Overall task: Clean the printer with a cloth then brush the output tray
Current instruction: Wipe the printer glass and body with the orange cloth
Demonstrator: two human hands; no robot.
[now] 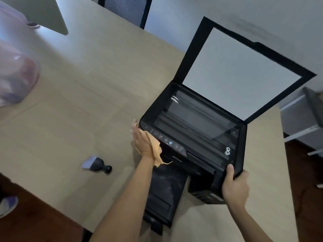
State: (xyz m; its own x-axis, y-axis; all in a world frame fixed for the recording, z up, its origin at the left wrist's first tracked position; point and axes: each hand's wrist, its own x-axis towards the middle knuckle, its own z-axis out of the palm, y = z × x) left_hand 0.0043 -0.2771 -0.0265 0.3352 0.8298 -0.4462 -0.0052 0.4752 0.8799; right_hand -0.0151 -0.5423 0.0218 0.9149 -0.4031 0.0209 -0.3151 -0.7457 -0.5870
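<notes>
A black printer point(195, 130) stands on the beige table point(73, 105) with its scanner lid point(239, 70) raised, white underside showing. My left hand point(141, 140) lies flat on an orange cloth point(156, 149), pressing it against the printer's left front corner by the control panel. My right hand point(235, 186) grips the printer's right front corner. The dusty black output tray point(166, 194) sticks out from the front toward me, between my arms. A small brush point(97, 164) with a black handle and pale bristles lies on the table left of my left arm.
A translucent plastic bag point(15, 74) sits at the table's left edge. A monitor's back point(43, 13) and a black chair point(129, 9) are at the far side. Grey shelving point(304, 116) stands to the right. A shoe point(7, 205) shows on the wooden floor.
</notes>
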